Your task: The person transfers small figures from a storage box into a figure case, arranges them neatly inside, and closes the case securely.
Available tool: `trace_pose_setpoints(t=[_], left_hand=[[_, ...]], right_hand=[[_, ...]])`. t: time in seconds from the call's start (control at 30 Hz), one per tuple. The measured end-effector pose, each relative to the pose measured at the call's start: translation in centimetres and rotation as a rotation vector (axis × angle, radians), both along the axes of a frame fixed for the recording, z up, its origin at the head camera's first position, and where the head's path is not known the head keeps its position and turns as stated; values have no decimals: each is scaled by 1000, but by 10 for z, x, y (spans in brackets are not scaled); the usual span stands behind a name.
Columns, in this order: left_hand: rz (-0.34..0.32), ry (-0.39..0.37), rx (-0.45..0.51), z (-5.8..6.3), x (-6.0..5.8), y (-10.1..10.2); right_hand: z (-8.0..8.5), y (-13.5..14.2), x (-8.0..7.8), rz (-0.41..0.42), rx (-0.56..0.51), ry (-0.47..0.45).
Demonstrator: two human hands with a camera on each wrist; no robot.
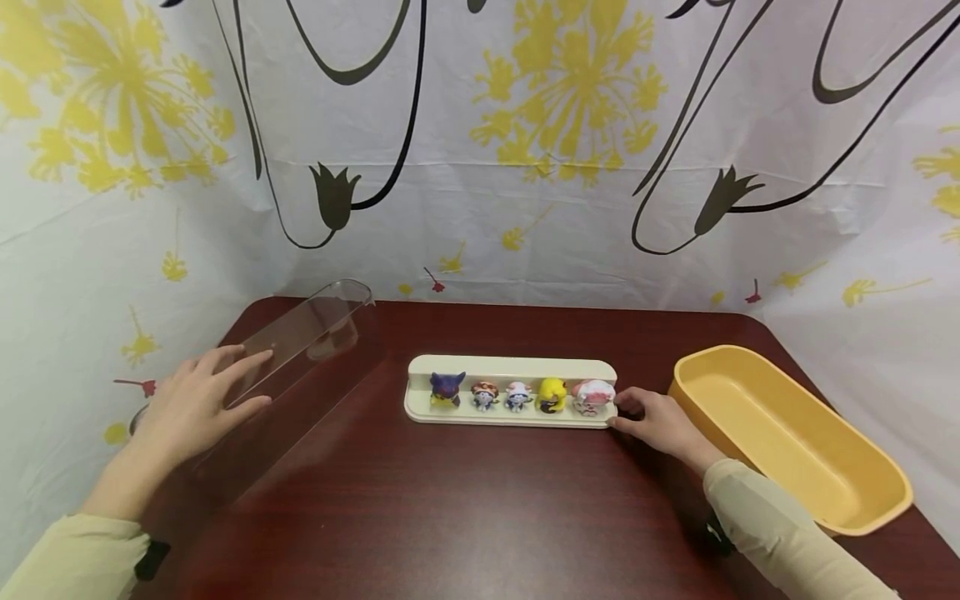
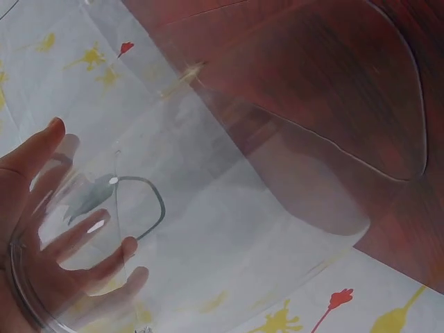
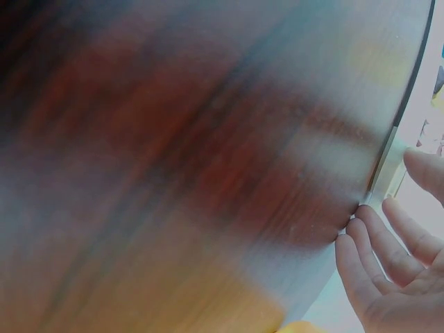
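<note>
A long cream display stand (image 1: 510, 419) lies at mid-table and carries several small figurines in a row, among them a purple horned one (image 1: 447, 387), a yellow one (image 1: 552, 393) and a pink-and-white one (image 1: 594, 396). My right hand (image 1: 660, 423) grips its right end, thumb at the front corner and fingers round the far side. In the right wrist view those fingertips (image 3: 350, 222) meet the stand's edge. On the left, my left hand (image 1: 197, 402) rests with spread, straight fingers on a long transparent plastic cover (image 1: 315, 321). Through that clear plastic, fingers show in the left wrist view.
A yellow rectangular tub (image 1: 780, 433) stands at the table's right side, beside my right forearm. The dark red-brown table (image 1: 465, 508) is bordered at the back and sides by a white patterned cloth (image 1: 480, 242). The transparent cover reaches along the table's left edge.
</note>
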State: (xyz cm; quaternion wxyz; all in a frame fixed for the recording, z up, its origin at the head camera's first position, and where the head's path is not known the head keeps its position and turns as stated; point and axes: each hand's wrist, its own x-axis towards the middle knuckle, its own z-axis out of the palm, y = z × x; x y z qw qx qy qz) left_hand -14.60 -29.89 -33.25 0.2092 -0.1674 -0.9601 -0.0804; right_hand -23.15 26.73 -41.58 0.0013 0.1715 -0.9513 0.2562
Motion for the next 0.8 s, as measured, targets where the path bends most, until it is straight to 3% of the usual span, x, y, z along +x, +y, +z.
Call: trace_pose_setpoints(t=[0.47,0.8], left_hand=[[-75,40,12,-1,-3,-4],[-197,64,122,19,-9,-9]], right_hand=[[1,0,0,1,-1,-3],[0,-1,1,0,-5,7]])
